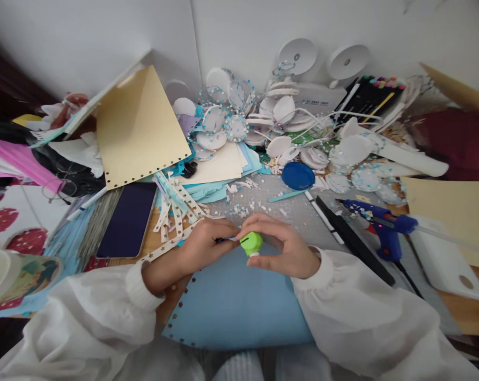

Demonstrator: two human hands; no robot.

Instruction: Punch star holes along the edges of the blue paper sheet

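Both hands are meeting at the middle of the bench, over the far edge of a blue sheet [231, 304].

- The right hand [284, 250] is holding the green punch [251, 243]. Its grip is clamped on the punch, with the thumb below and the fingers arching over the top.
- The left hand [208, 242] is curling in from the other side, its fingertips touching the punch's left face. A thin dark sliver is showing between these fingers. I cannot tell whether this grip is pinching it or only resting there.
- The punch is sitting just above the blue sheet's far edge, between the two hands.
- The blue sheet's left edge is running diagonally toward the body and is carrying a row of small punched holes.

Room around the hands:

- On the left, loose white punched strips [175, 217] are lying just beside the left hand, and a dark phone [128, 219] is lying beyond them.
- On the right, a black pen [352, 241] is lying slantwise near the right wrist, and a blue glue gun [384, 228] is lying further out.
- Ahead, a strip of grey bench [291, 209] dotted with paper scraps is lying open between the hands and a blue lid [297, 175].
- Past the lid, white discs are piling up against the wall.
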